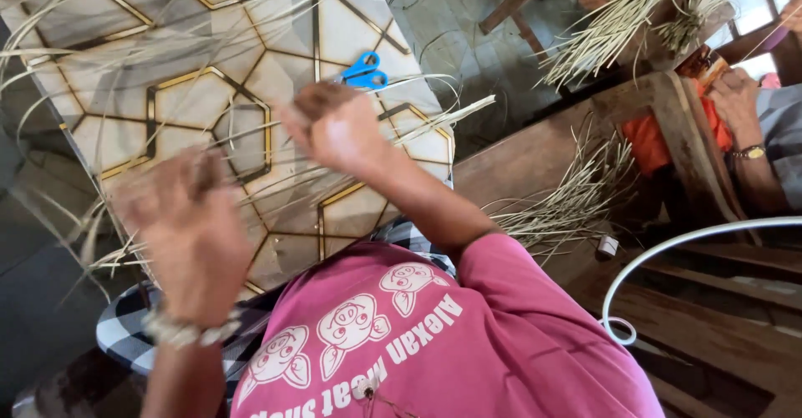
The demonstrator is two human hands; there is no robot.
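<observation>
The long, pale, dried leaf strips (251, 146) fan across the glossy tabletop with gold-lined hexagon tiles (109, 109), some trailing past its near and left edges; they look feather-light, springy and prone to splitting, so I judge them best pinched near where they cross. The right hand (334, 126) is closed on a bundle of strips above the tabletop's right side, while the left hand (188, 234), blurred over the near edge, has its fingers curled among strips, though I cannot tell its grip. Blue-handled scissors (364, 70) lie toward the far right edge, and the far left of the tabletop offers the most open room.

No packages, labels, signs or screens can be made out.
</observation>
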